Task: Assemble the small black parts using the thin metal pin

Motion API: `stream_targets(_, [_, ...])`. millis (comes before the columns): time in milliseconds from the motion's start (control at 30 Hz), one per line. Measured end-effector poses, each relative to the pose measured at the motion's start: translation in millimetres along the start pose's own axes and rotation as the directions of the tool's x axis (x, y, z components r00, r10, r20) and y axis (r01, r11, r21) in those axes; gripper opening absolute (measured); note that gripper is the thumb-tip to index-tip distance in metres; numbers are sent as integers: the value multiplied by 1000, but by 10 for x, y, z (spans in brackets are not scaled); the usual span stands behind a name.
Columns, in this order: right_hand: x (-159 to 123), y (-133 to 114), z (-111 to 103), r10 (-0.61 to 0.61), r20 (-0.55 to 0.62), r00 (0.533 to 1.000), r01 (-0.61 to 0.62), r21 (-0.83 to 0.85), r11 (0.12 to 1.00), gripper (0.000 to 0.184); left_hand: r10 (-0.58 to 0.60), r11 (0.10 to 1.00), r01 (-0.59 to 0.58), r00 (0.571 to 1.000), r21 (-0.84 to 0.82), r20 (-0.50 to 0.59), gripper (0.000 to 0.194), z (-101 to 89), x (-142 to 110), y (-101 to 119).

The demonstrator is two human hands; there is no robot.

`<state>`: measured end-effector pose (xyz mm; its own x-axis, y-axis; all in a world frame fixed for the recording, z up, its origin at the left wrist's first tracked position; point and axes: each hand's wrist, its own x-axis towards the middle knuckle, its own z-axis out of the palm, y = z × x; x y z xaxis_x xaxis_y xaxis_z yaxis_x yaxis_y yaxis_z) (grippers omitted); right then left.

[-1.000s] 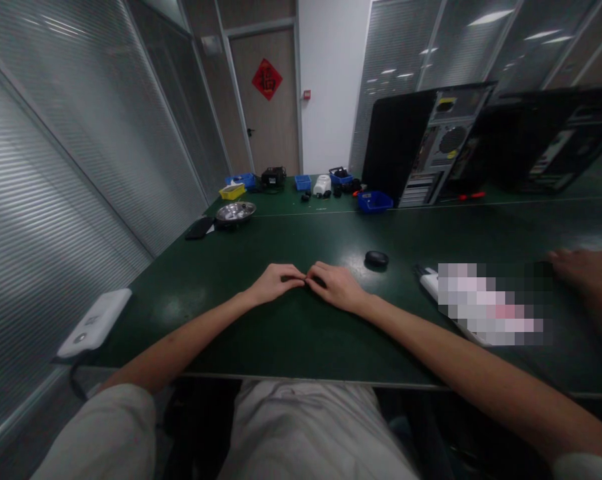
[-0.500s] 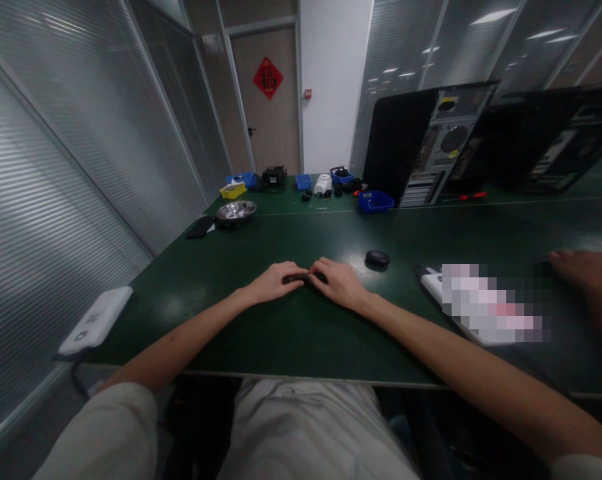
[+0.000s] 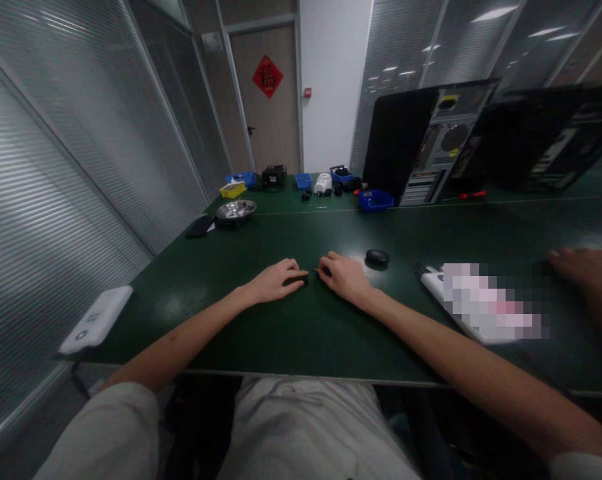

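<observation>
My left hand [image 3: 277, 280] rests low over the green tabletop, thumb and fingers closed around a small black object [image 3: 305, 280]; its kind is too small and dark to make out. A short gap to the right, my right hand [image 3: 343, 275] is pinched, with a thin small piece [image 3: 315, 270] poking out at its fingertips toward the left hand. What that piece is I cannot tell. Just beyond the right hand lies a black, rounded computer mouse [image 3: 377, 257].
A white device [image 3: 461, 313], partly blurred out, lies right, near another person's hand [image 3: 575, 263]. At far left is a white power bank-like box [image 3: 97, 320]. Behind stand a metal bowl [image 3: 236, 211], a blue tray [image 3: 375, 201] and a computer tower [image 3: 425, 147].
My right hand has drawn away to the right from my left hand, leaving a gap between their fingertips. The left hand stays in place with the black object.
</observation>
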<state>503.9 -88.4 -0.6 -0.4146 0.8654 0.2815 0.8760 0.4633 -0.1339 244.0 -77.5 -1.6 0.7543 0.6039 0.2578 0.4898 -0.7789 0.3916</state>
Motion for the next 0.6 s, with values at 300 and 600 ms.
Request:
stream_targets(300, [-3, 50, -43, 51, 7, 999, -52, 66, 996, 25, 43, 995, -40, 998, -87, 37, 20, -269, -73, -99])
stream_targets(600, [-4, 41, -39, 55, 13, 998, -56, 91, 994, 23, 34, 997, -35, 999, -67, -18, 32, -114, -21, -93])
